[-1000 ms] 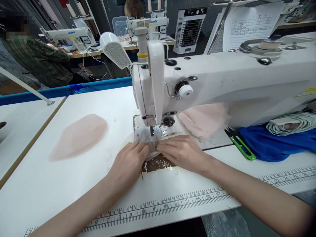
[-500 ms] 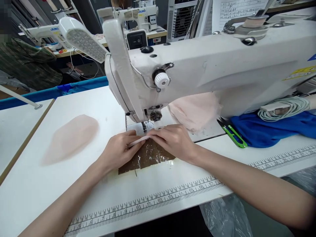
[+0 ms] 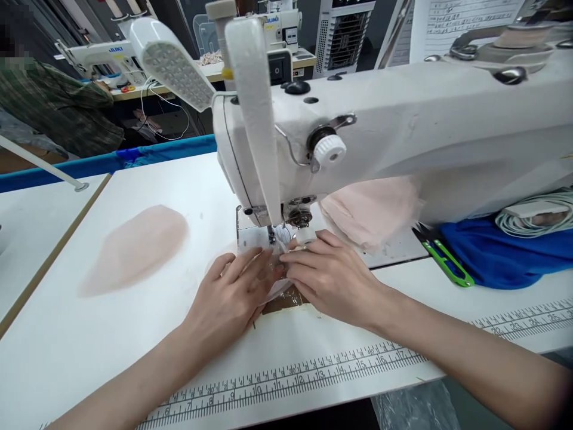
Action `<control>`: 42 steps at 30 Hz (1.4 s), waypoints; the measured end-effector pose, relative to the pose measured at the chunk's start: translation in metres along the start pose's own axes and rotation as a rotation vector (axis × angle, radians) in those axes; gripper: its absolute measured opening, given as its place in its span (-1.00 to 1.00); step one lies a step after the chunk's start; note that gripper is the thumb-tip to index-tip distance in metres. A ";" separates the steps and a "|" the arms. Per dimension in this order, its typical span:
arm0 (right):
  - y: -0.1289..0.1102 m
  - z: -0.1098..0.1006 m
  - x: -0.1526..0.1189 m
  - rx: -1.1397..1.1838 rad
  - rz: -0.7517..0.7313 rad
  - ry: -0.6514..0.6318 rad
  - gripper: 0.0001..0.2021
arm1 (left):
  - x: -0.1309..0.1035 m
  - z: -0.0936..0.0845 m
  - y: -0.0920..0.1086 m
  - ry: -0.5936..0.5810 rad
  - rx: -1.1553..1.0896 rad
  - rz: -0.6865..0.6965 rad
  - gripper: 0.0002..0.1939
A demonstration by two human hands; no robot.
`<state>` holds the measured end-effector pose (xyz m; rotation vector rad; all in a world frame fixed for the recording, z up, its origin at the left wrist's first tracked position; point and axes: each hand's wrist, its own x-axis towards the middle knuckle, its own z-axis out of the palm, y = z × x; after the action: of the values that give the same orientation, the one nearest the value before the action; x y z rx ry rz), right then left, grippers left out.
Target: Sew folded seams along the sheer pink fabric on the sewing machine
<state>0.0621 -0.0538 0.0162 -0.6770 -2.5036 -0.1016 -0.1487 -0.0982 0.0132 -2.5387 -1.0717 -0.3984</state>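
A thin, sheer pale fabric piece (image 3: 281,291) lies under and between my hands, just in front of the sewing machine's presser foot (image 3: 271,235). My left hand (image 3: 237,292) rests over its left side with fingers spread and slightly bent; the thumb is mostly hidden. From the right, my right hand (image 3: 338,278) reaches in with its fingertips closed on the fabric close to the foot. Both hands partly cover a brown, tape-covered patch (image 3: 284,301) on the table. The white sewing machine (image 3: 380,125) stands over the work.
One pale pink fabric piece (image 3: 138,248) lies at left, and a sheer pink pile (image 3: 373,209) under the machine arm. Green thread snips (image 3: 450,263) sit beside blue cloth (image 3: 496,251) and a coiled cord (image 3: 532,215). A printed ruler (image 3: 286,388) follows the front edge. Another person (image 3: 58,107) sits behind.
The fabric has gone from a folded edge pinched between both hands to lying lower at the presser foot. My left hand's fingers have spread over it. The view has shifted left.
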 end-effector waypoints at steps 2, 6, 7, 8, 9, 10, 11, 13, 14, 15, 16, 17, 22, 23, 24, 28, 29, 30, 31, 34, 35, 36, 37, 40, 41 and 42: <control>-0.001 0.002 0.000 0.005 -0.009 -0.018 -0.77 | -0.002 0.000 0.001 -0.023 0.003 0.000 -0.68; 0.000 0.004 -0.002 0.032 0.000 -0.031 -0.76 | -0.004 0.000 0.002 -0.037 -0.031 -0.017 -0.67; 0.000 0.004 -0.002 0.036 0.001 -0.030 -0.76 | -0.003 0.000 0.001 -0.035 -0.041 -0.019 -0.68; 0.000 0.004 -0.002 0.039 0.002 -0.032 -0.76 | -0.003 0.001 0.001 -0.033 -0.051 -0.020 -0.68; 0.000 0.003 -0.002 0.040 0.002 -0.036 -0.76 | -0.003 0.001 0.000 -0.030 -0.058 -0.022 -0.68; 0.000 0.004 -0.002 0.041 0.002 -0.040 -0.77 | -0.002 0.001 0.000 -0.026 -0.066 -0.024 -0.69; 0.000 0.004 -0.002 0.041 0.004 -0.041 -0.77 | -0.002 0.002 -0.002 -0.022 -0.071 -0.025 -0.69; 0.001 0.005 -0.002 0.042 0.008 -0.031 -0.77 | -0.002 0.004 -0.004 -0.016 -0.077 -0.030 -0.68; 0.001 0.005 -0.001 0.041 0.010 -0.021 -0.77 | -0.001 0.005 -0.005 -0.016 -0.079 -0.033 -0.68; 0.002 0.006 -0.001 0.038 0.011 -0.010 -0.77 | -0.001 0.006 -0.007 -0.014 -0.083 -0.035 -0.67; 0.003 0.007 -0.001 0.033 0.011 0.000 -0.77 | 0.000 0.007 -0.008 -0.014 -0.090 -0.037 -0.66; 0.004 0.009 0.000 0.026 0.012 0.007 -0.77 | 0.001 0.008 -0.010 -0.014 -0.097 -0.041 -0.65; 0.009 0.014 0.004 -0.014 0.047 0.031 -0.80 | 0.007 0.014 -0.020 -0.008 -0.106 -0.044 -0.64; 0.010 0.015 0.006 -0.026 0.051 0.032 -0.80 | 0.008 0.016 -0.022 -0.004 -0.098 -0.044 -0.64; 0.010 0.016 0.007 -0.040 0.053 0.031 -0.80 | 0.009 0.017 -0.024 -0.002 -0.091 -0.045 -0.64; 0.013 0.019 0.009 -0.111 0.044 0.036 -0.81 | 0.008 0.019 -0.029 0.004 -0.068 -0.043 -0.66; 0.013 0.020 0.009 -0.124 0.038 0.041 -0.82 | 0.008 0.018 -0.028 0.008 -0.065 -0.040 -0.67; 0.014 0.021 0.009 -0.135 0.031 0.047 -0.83 | 0.007 0.017 -0.027 0.015 -0.061 -0.038 -0.68; 0.014 0.021 0.008 -0.144 0.021 0.056 -0.84 | 0.006 0.015 -0.025 0.020 -0.058 -0.038 -0.69; 0.014 0.022 0.006 -0.162 -0.029 0.095 -0.82 | 0.003 0.010 -0.017 0.034 -0.058 -0.041 -0.69; 0.014 0.022 0.006 -0.164 -0.049 0.104 -0.81 | 0.003 0.008 -0.015 0.039 -0.063 -0.041 -0.67; 0.014 0.022 0.005 -0.164 -0.066 0.109 -0.80 | 0.002 0.007 -0.013 0.044 -0.069 -0.039 -0.66; 0.014 0.022 0.005 -0.163 -0.080 0.110 -0.79 | 0.002 0.007 -0.011 0.047 -0.078 -0.037 -0.66; 0.013 0.021 0.005 -0.150 -0.090 0.116 -0.79 | 0.002 0.007 -0.010 0.046 -0.106 -0.032 -0.66; 0.013 0.021 0.005 -0.144 -0.090 0.121 -0.79 | 0.002 0.007 -0.011 0.044 -0.114 -0.032 -0.66; 0.013 0.020 0.005 -0.138 -0.088 0.126 -0.79 | 0.002 0.008 -0.011 0.042 -0.120 -0.032 -0.66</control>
<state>0.0552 -0.0359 0.0006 -0.5957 -2.4208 -0.3416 -0.1547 -0.0868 0.0092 -2.6077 -1.1057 -0.5372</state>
